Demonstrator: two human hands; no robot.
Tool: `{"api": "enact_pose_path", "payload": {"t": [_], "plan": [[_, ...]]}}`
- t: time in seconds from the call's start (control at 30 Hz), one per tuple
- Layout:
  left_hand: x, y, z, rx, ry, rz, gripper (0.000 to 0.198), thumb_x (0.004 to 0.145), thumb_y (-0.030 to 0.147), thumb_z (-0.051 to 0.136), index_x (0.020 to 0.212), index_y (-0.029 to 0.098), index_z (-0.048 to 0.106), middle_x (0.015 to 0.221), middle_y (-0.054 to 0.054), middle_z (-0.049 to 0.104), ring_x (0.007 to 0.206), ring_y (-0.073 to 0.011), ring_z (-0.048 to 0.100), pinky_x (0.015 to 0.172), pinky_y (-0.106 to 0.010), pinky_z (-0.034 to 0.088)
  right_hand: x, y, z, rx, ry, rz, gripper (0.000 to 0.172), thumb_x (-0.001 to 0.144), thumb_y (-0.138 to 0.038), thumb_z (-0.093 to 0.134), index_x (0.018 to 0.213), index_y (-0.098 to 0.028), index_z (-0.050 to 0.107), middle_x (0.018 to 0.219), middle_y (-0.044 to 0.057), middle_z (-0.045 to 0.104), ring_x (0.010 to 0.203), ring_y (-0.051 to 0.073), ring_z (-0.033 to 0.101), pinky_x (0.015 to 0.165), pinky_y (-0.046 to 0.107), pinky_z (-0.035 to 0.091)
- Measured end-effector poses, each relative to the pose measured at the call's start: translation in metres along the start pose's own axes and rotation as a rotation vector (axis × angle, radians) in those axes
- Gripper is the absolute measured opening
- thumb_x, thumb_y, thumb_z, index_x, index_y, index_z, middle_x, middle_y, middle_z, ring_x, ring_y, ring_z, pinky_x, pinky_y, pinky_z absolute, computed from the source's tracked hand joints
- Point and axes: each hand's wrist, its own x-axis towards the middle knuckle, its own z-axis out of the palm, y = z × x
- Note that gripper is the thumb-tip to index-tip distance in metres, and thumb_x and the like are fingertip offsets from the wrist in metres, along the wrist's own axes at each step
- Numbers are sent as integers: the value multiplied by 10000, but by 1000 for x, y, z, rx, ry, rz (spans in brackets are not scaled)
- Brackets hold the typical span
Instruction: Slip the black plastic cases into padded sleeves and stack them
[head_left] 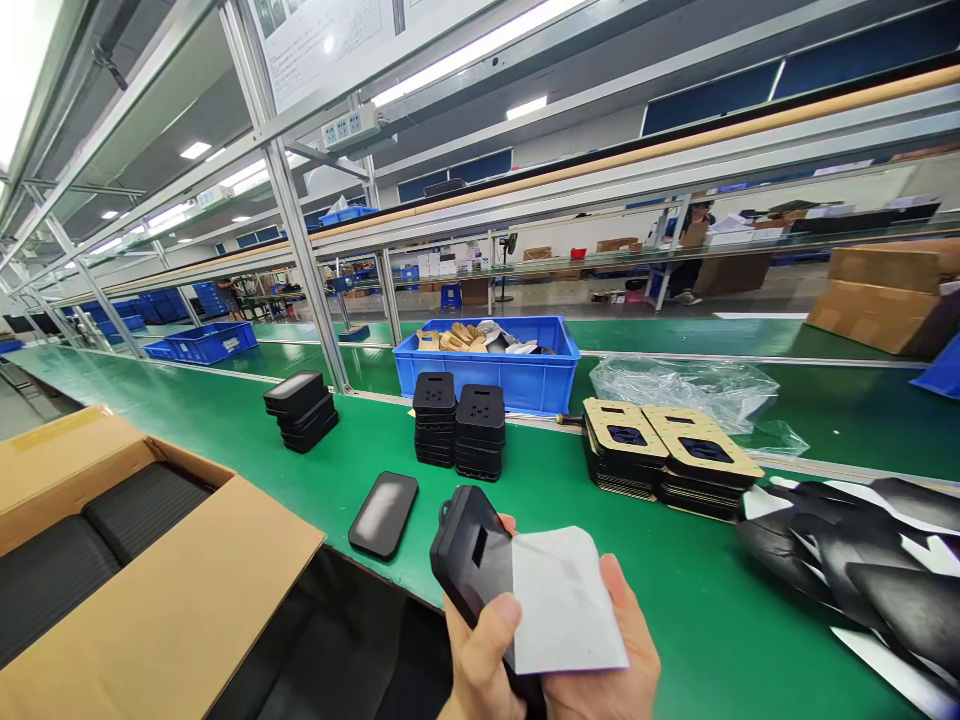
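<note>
A black plastic case [469, 560] with a rectangular slot and a small loop at one corner is tilted in front of me. My left hand [480, 660] is wrapped round it, thumb on its face. Over the lower part of that face lies a white sheet [566, 605] with rounded corners. My right hand [634, 640] closes on the sheet from the right, and most of its fingers are hidden behind it. On the green bench, left of my hands, rests a flat black cover [384, 515] with a lighter middle.
Stacked black cases [480, 430] stand ahead, with another black stack [301, 410] to their left. Yellow-backed pads [694, 455] and black-and-white peeled sheets [862, 570] are on the right. A blue bin [487, 380] sits behind. An open carton [187, 590] flanks the bench at left.
</note>
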Motion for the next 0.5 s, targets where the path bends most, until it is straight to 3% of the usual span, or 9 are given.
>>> {"api": "enact_pose_path", "payload": {"t": [0.13,0.27,0.4,0.5], "plan": [[8,-9,1,-68,53,10,590,700,323,697,1272,211,609,1195,-90,695,1162,-302,607,993,-381,486,10,-11,-1,260,124,179,360,622,-484,801,832,-194,767,870,50,788,749,240,745,721,359,609],[13,-13,-3,-88,24,30,618,675,292,701,1280,234,592,1186,-83,683,1045,-273,647,969,-393,504,25,-18,-16,377,102,272,232,614,-385,814,753,-215,737,743,9,779,674,231,738,818,407,588],[14,-9,-7,-43,9,24,609,643,272,711,1242,244,607,1098,-68,702,980,-261,656,919,-383,521,31,-20,-24,358,56,287,114,711,-326,767,745,-236,707,722,-29,770,677,186,734,719,315,595],[15,-4,-10,-7,-3,-41,604,618,286,706,1212,216,619,1029,-74,705,939,-268,656,941,-416,509,31,-20,-24,321,21,287,125,667,-268,805,702,-244,687,680,-67,755,630,162,722,648,271,582]]}}
